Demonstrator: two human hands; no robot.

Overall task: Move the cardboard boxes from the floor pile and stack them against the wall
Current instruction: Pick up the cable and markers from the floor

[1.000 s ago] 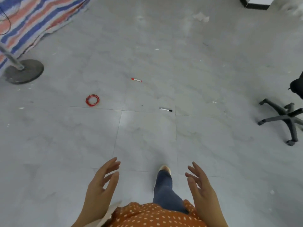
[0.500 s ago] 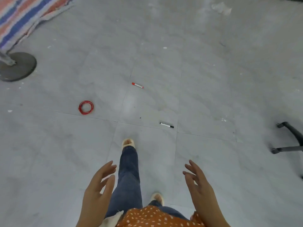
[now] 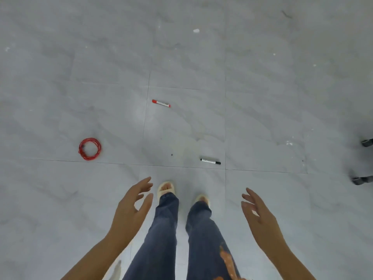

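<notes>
No cardboard box and no wall is in view; I look straight down at a grey tiled floor. My left hand (image 3: 131, 209) is held out in front of me at lower centre-left, fingers relaxed and spread, holding nothing. My right hand (image 3: 260, 217) is held out at lower right, fingers also loose and empty. Between the hands are my two legs in blue jeans and my feet in pale sandals (image 3: 166, 189).
On the floor lie a red marker (image 3: 161, 103), a black marker (image 3: 210, 161) just ahead of my feet, and a coil of red wire (image 3: 89, 148) to the left. Office chair castors (image 3: 362, 179) show at the right edge.
The view has tilted further down and moved forward: the markers and red coil are closer, the fan base and striped tarp have left the view. Both feet now stand side by side. Hands stay empty.
</notes>
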